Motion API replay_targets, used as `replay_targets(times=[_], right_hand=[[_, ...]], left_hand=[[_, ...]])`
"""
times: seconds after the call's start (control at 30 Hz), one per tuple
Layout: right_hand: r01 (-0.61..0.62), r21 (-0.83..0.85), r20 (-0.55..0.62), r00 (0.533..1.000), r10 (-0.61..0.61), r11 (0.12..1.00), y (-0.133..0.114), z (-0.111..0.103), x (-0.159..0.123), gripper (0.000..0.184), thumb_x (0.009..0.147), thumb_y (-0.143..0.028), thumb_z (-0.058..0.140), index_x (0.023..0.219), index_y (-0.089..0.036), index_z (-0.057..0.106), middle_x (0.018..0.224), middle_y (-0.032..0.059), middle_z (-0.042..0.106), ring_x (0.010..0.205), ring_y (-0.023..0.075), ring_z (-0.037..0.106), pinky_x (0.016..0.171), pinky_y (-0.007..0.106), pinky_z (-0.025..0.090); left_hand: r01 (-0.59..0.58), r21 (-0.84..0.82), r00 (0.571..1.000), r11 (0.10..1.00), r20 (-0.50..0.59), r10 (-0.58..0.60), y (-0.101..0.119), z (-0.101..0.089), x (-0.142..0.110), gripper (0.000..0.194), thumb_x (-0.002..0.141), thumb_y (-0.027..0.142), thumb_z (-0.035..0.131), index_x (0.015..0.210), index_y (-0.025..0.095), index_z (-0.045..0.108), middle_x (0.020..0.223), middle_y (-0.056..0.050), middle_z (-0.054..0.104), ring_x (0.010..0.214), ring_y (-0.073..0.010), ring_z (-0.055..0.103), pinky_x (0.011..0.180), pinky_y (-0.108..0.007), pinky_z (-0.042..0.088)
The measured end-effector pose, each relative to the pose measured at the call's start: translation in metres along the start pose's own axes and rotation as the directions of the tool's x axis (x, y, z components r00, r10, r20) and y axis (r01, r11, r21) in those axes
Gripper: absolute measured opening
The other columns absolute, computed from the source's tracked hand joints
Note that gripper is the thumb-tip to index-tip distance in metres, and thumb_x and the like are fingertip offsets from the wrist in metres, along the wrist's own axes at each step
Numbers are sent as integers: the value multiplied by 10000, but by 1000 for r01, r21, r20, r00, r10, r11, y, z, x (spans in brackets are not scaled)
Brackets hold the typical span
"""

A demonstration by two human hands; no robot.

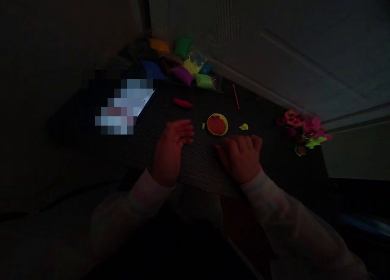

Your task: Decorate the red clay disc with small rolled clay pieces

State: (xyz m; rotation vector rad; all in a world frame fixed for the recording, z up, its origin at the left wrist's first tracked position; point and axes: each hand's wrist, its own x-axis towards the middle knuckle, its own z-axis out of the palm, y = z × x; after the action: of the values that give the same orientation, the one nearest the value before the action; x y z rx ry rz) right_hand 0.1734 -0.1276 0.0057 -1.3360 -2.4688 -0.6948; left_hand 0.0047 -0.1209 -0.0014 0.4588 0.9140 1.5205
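Observation:
A round piece of modelling clay, orange-red inside a yellow rim with a small red bit at its upper edge, lies on the dark table. My left hand is to its left, fingers apart and nothing seen in them. Just below the round piece, my right hand rests palm down with its fingers curled; whatever lies under them is hidden. A small green clay bit sits between my left hand and the round piece. To the right is a yellow clay lump. Behind is a red clay roll.
Several coloured clay packets are heaped at the back. A pink stick tool lies near the wall. On the right stands a cluster of colourful clay shapes. A lit screen, partly pixelated, is at the left. The room is dim.

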Motion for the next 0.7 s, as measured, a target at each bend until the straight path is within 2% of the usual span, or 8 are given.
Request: replay_targets(times=[0.13, 0.33, 0.53, 0.7], right_hand=[[20, 25, 23, 1000, -21, 999, -5, -6, -6, 154, 786, -320, 494, 805, -172, 531, 736, 34, 601, 693, 161, 474, 732, 355, 292], [-47, -10, 14, 999, 47, 999, -1, 1, 0, 201, 796, -340, 469, 838, -159, 545, 794, 60, 600, 732, 180, 470, 722, 359, 286], [-36, 68, 68, 997, 31, 997, -10, -6, -9, 174, 794, -329, 478, 816, -168, 540, 771, 45, 601, 715, 167, 476, 734, 357, 291], [-128, 98, 46, 991, 123, 987, -4, -4, -3, 200, 797, -351, 464, 836, -167, 531, 797, 52, 581, 741, 175, 481, 732, 364, 304]], left_hand=[[3, 10, 1000, 1000, 7, -3, 0, 0, 0, 387, 806, 470, 377, 795, 157, 605, 758, -32, 591, 721, -128, 552, 616, -225, 423], [-4, 6, 1000, 1000, 5, 4, 0, -1, 0, 376, 804, 459, 376, 782, 158, 601, 753, -30, 589, 704, -122, 551, 610, -223, 425], [5, 25, 1000, 1000, 2, -5, 1, 0, 0, 367, 808, 449, 366, 794, 160, 593, 767, -34, 584, 722, -126, 549, 615, -225, 425], [5, 36, 1000, 999, -6, -4, 1, 0, 0, 380, 810, 460, 354, 785, 162, 587, 760, -33, 581, 709, -123, 550, 610, -225, 428]])
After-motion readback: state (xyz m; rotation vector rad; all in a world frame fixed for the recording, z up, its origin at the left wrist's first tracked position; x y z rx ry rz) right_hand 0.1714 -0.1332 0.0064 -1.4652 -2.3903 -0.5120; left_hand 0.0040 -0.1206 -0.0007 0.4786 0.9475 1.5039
